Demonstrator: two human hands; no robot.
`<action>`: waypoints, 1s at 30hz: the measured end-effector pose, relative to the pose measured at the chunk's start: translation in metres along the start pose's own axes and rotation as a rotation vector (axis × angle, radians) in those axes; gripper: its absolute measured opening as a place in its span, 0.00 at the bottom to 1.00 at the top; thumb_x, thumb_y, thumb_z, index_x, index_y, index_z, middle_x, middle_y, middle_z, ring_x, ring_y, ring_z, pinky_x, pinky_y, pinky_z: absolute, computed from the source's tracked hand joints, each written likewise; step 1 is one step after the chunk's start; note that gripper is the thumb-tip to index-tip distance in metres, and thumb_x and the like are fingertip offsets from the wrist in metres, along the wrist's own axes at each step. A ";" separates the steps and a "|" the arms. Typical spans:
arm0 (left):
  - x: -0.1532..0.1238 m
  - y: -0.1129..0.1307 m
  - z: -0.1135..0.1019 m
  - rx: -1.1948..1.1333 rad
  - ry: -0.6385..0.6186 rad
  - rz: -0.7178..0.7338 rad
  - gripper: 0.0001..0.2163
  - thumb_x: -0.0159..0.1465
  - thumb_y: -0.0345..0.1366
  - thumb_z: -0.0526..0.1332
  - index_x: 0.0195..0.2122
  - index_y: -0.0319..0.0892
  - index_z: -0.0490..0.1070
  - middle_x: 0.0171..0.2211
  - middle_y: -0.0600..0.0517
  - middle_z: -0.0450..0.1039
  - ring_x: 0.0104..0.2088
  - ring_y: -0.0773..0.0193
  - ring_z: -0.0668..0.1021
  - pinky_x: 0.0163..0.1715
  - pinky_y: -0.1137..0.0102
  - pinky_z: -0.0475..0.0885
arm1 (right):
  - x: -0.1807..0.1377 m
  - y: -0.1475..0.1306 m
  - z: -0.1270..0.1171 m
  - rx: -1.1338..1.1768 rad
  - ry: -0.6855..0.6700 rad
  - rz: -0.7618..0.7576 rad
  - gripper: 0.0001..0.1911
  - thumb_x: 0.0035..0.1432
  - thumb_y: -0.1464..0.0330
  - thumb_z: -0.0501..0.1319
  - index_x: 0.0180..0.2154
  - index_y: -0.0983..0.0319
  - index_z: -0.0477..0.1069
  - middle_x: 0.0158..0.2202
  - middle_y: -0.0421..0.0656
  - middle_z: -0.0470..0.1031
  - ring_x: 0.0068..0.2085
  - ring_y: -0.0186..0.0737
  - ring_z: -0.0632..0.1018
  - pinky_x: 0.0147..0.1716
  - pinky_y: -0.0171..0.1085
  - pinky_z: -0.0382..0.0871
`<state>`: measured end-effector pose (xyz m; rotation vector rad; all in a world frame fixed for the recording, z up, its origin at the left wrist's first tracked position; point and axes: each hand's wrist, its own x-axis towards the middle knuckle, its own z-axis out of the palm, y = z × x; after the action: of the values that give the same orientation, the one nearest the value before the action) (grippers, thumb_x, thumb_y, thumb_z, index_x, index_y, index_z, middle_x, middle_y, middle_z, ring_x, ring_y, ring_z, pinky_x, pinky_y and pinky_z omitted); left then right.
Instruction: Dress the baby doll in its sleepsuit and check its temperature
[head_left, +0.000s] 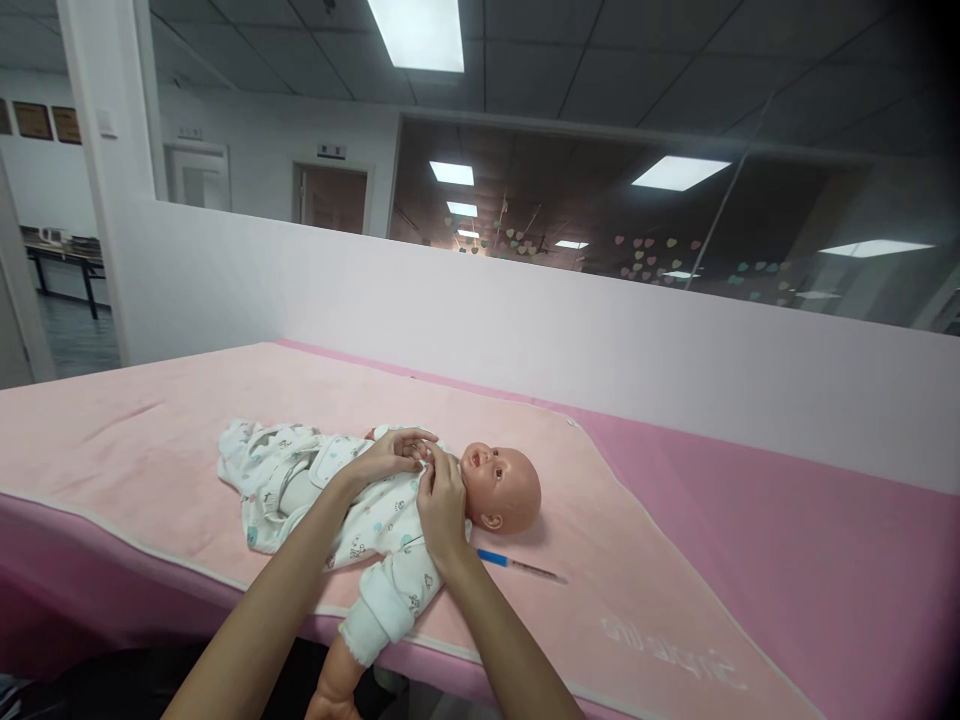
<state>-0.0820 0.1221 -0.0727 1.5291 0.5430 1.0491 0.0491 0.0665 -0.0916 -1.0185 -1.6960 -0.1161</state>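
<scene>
A baby doll lies on its back, its bald head to the right. It wears a white printed baby outfit with folded-back cuffs, and one arm hangs over the near edge. My left hand rests across the doll's upper chest, fingers curled. Against the collar, my right hand has its fingers bent and pressed together. The fingertips of both hands meet at the outfit's neckline below the chin. Exactly which bit of cloth they pinch is hidden by the fingers.
A slim stick with a blue end and a clear tip lies beside the doll's head. Under it all is a light pink pad on a darker pink cover. Behind stands a white half wall with glass above.
</scene>
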 end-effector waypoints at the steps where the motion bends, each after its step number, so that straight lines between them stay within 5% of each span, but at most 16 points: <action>1: 0.000 0.001 0.000 -0.001 0.010 -0.005 0.23 0.44 0.23 0.64 0.44 0.38 0.69 0.28 0.53 0.68 0.31 0.69 0.71 0.32 0.75 0.65 | 0.000 0.000 0.000 0.011 0.004 -0.002 0.17 0.57 0.76 0.46 0.45 0.61 0.65 0.37 0.45 0.71 0.39 0.40 0.72 0.37 0.38 0.66; 8: -0.002 0.004 0.004 -0.046 0.077 -0.026 0.22 0.45 0.24 0.64 0.44 0.38 0.68 0.31 0.52 0.71 0.32 0.68 0.73 0.36 0.73 0.66 | -0.001 -0.002 -0.004 0.061 0.032 -0.068 0.18 0.54 0.77 0.49 0.45 0.61 0.66 0.40 0.46 0.71 0.42 0.40 0.71 0.41 0.40 0.66; 13: 0.000 0.002 -0.004 -0.111 0.131 -0.068 0.20 0.48 0.29 0.63 0.44 0.37 0.69 0.31 0.51 0.71 0.33 0.66 0.73 0.35 0.73 0.66 | 0.001 -0.008 -0.008 -0.035 -0.117 -0.190 0.25 0.50 0.77 0.51 0.51 0.64 0.61 0.48 0.48 0.68 0.49 0.43 0.67 0.49 0.44 0.59; 19: -0.015 0.013 -0.021 0.003 0.072 -0.161 0.18 0.48 0.29 0.63 0.42 0.36 0.70 0.28 0.52 0.69 0.24 0.72 0.68 0.24 0.77 0.61 | 0.015 -0.011 -0.003 -0.086 -0.267 -0.235 0.11 0.50 0.72 0.54 0.37 0.61 0.69 0.35 0.44 0.72 0.38 0.41 0.69 0.39 0.40 0.61; 24: -0.032 0.022 -0.031 0.121 -0.018 -0.188 0.15 0.54 0.36 0.62 0.43 0.37 0.70 0.19 0.57 0.59 0.18 0.75 0.58 0.18 0.77 0.53 | 0.019 -0.007 0.003 -0.049 -0.248 -0.207 0.05 0.46 0.72 0.55 0.28 0.60 0.68 0.29 0.41 0.67 0.34 0.39 0.67 0.35 0.37 0.60; 30: -0.040 0.029 -0.032 0.177 -0.183 -0.168 0.21 0.48 0.32 0.67 0.44 0.40 0.69 0.28 0.54 0.66 0.25 0.72 0.64 0.25 0.77 0.60 | 0.015 -0.004 0.003 0.071 -0.211 -0.159 0.03 0.46 0.73 0.54 0.25 0.60 0.65 0.28 0.40 0.66 0.33 0.38 0.67 0.34 0.36 0.60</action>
<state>-0.1345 0.0998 -0.0594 1.6835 0.6371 0.7403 0.0443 0.0742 -0.0787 -0.8670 -1.9596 -0.0523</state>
